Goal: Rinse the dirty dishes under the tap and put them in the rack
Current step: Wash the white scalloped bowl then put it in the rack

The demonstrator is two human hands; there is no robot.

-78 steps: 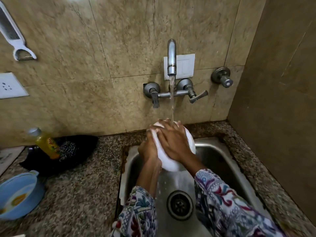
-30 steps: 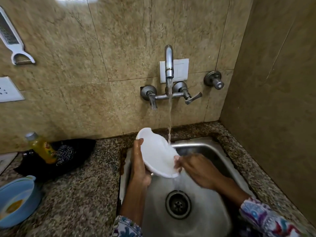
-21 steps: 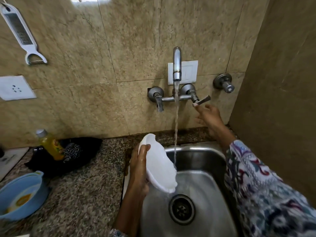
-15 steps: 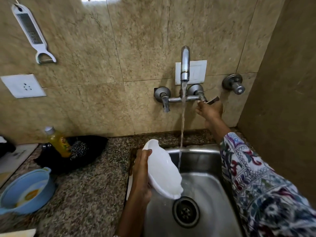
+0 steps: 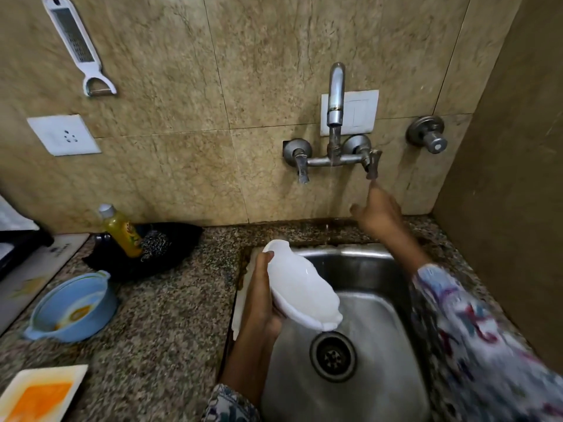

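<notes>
Left hand: the left hand (image 5: 262, 295) is at the lower centre of the frame, over the left edge of the sink (image 5: 359, 260). Its thumb and fingers are curled around the rim of the white dish (image 5: 300, 287) and hold it.
White dish: it is tilted on its edge above the sink, just up and left of the drain (image 5: 333, 356). Its hollow side faces right.
Right hand: the right hand (image 5: 376, 213) reaches up to the right of centre. The fingers are loosely spread and hold nothing; one fingertip points up, just below the right tap handle (image 5: 372, 161). I cannot tell if it touches the handle.
Tap: the spout (image 5: 335, 95) is at the upper centre on the tiled wall. Only a thin stream comes out of it.
Counter, left side: a yellow bottle (image 5: 122, 231) and a steel scrubber (image 5: 154, 242) lie on a black tray (image 5: 170, 254). Below them stands a blue bowl (image 5: 71, 307) with orange traces inside.
Lower left corner: a white square plate (image 5: 39, 394) with orange residue.
Wall, upper left: a white grater-peeler (image 5: 77, 47) hangs, with a socket plate (image 5: 64, 134) below it.
</notes>
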